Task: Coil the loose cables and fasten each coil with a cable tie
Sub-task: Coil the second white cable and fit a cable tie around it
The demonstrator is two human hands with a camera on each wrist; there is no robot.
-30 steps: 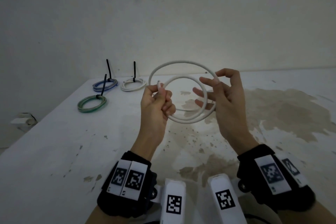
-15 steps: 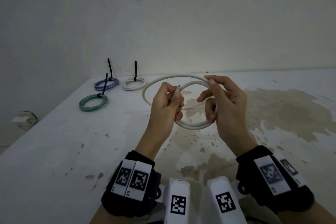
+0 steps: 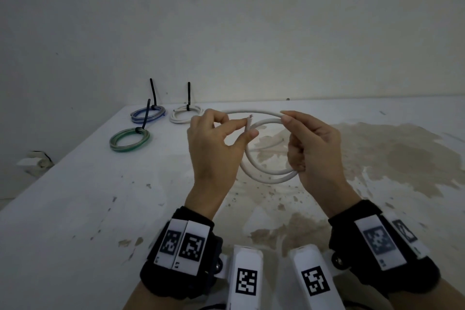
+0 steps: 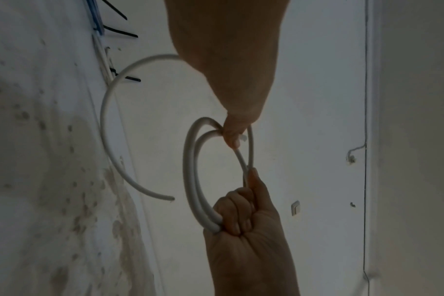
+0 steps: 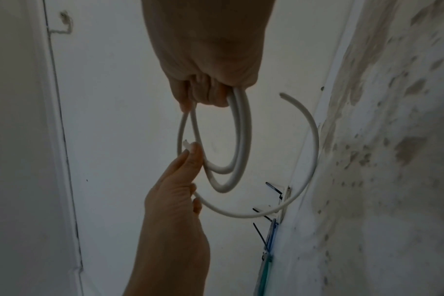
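Nearest the body, the left hand [image 3: 214,148] pinches 1 cut end of the white cable [image 3: 266,176] between thumb and forefinger, its other fingers loosely spread; this looks meant to steer that end into line with the loops. Just beyond and to the right, the right hand [image 3: 314,148] is curled tight around 2 turns of the cable at the coil's side, with thumb and forefinger pinching the top strands too, probably to keep the springy turns from opening. The coil hangs in the air above the stained table [image 3: 75,209], between the 2 hands, and touches nothing else; its other free end [image 4: 171,198] arcs outward, ungripped, so I judge the coil unfinished and not yet ready for a tie. No loose tie shows within reach. There is open surface beneath and around the hands for setting it down. Farther off at the table's far left lie 3 finished coils, well apart from the hands: the green coil [image 3: 129,139], then the blue coil [image 3: 148,114] and a small white coil [image 3: 185,113], each bound by a black cable tie [image 3: 189,93] standing up, close to the wall [image 3: 226,33].
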